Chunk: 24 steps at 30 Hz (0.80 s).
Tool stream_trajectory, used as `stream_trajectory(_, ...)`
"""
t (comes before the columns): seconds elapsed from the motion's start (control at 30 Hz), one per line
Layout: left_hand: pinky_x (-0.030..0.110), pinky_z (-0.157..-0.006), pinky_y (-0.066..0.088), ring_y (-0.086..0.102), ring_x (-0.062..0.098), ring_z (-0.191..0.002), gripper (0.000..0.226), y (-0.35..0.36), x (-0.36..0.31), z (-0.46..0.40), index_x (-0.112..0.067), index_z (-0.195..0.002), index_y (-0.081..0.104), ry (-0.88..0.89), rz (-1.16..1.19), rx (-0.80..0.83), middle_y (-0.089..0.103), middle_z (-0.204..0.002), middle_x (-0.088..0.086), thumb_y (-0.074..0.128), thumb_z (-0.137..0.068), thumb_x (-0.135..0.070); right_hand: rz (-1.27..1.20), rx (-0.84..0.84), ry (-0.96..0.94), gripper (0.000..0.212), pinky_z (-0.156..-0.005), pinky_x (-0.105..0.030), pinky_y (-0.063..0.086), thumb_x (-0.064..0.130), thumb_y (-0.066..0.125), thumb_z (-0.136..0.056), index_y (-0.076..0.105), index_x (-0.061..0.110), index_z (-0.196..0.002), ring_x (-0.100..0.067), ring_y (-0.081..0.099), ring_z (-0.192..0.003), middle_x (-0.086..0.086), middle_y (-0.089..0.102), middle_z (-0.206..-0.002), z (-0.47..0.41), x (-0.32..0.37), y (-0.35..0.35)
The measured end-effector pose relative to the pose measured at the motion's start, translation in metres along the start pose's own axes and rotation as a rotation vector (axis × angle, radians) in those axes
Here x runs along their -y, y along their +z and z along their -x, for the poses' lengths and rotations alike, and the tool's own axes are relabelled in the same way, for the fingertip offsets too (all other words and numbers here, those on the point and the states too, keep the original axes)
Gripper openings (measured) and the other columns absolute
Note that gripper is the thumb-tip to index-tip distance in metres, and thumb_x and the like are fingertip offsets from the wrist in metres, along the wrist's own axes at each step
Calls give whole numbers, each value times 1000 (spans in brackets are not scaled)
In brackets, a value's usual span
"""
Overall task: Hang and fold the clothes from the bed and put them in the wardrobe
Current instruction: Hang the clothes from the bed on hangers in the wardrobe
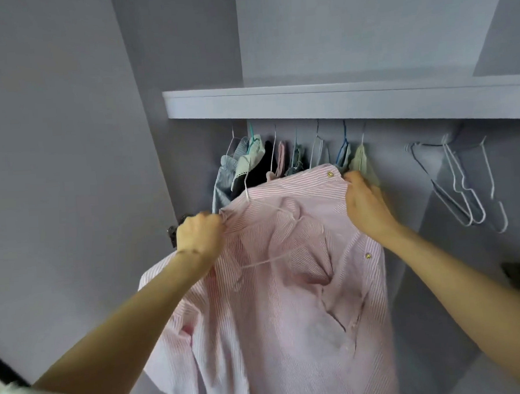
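A pink-and-white striped shirt point(288, 300) hangs in front of me inside the open wardrobe, with a white wire hanger point(254, 201) lying partly inside its neck opening. My left hand point(199, 236) grips the shirt's left collar edge. My right hand point(366, 206) pinches the right collar edge near a brass button. The hanger's hook rises above the collar at the left and is not on the rail.
Several garments on wire hangers point(280, 156) hang under the grey shelf point(338, 102). A few empty wire hangers point(463, 186) hang at the right. The open wardrobe door point(56, 177) stands at my left. Dark items point(519, 276) lie low at the right edge.
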<state>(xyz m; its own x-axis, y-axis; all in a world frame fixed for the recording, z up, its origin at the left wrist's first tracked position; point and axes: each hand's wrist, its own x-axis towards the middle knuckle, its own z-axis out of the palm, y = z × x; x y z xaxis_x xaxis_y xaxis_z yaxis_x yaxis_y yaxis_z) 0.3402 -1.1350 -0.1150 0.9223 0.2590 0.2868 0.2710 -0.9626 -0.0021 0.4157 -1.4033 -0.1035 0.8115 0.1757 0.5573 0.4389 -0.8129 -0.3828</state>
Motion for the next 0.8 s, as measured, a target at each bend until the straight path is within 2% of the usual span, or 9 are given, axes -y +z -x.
stream_trajectory(0.1,40,-80,45,57,41,-98,30,-6,4,-4,-14,-108,66,-75,262,-100,62,-108,16,46,-98,-32,-152,4,10,27,-77,-50,49,2,34,-96,44,-5,-121,-44,58,-90,-30,59,-105,9,12,8)
stream_trajectory(0.2,39,-75,44,57,40,-94,24,-7,13,-7,-10,-97,67,1,474,-233,60,-101,15,50,-96,-26,-105,379,-26,44,-92,-48,47,15,37,-94,33,9,-137,-39,56,-109,-22,55,-126,17,6,28)
stream_trajectory(0.27,39,-73,44,58,39,-91,22,-7,18,-7,-9,-99,68,62,511,-286,60,-97,13,51,-95,-23,-229,505,70,52,-103,-39,41,14,43,-92,33,14,-142,-27,50,-122,-11,50,-137,13,1,25)
stream_trajectory(0.37,41,-72,45,58,38,-87,23,-8,22,-3,-8,-105,67,100,521,-372,59,-95,12,52,-95,-23,-435,731,261,61,-100,-39,46,3,48,-89,32,23,-144,-17,55,-113,-1,54,-130,6,-11,9)
stream_trajectory(0.47,40,-66,46,60,38,-81,23,-8,24,2,-8,-105,67,163,512,-435,58,-92,10,54,-95,-23,-481,991,331,81,-100,-37,44,20,64,-88,13,35,-149,-15,47,-124,9,41,-142,4,-11,-7)
stream_trajectory(0.5,40,-64,46,60,37,-78,24,-8,25,4,-8,-104,67,188,512,-446,58,-90,9,54,-95,-25,-471,986,316,88,-101,-33,42,29,68,-85,7,34,-150,-13,43,-127,8,34,-146,3,-7,-9)
stream_trajectory(0.57,37,-59,47,60,35,-71,35,-7,27,6,-8,-100,68,239,512,-459,57,-85,6,48,-93,-37,-341,808,215,86,-102,-29,37,41,63,-87,6,29,-150,-14,42,-126,0,35,-146,-2,6,-9)
stream_trajectory(0.7,36,-55,50,60,32,-66,48,-5,30,12,-10,-99,67,318,514,-477,56,-82,3,35,-90,-44,-7,349,-149,63,-104,-38,37,48,51,-91,31,23,-145,-17,44,-123,-3,45,-133,3,35,-1)
stream_trajectory(0.8,34,-52,48,60,32,-64,47,-6,29,14,-10,-98,67,326,514,-490,55,-82,2,35,-91,-43,-28,65,-379,61,-94,-43,43,56,48,-84,51,16,-130,-23,52,-110,-5,53,-117,17,56,11)
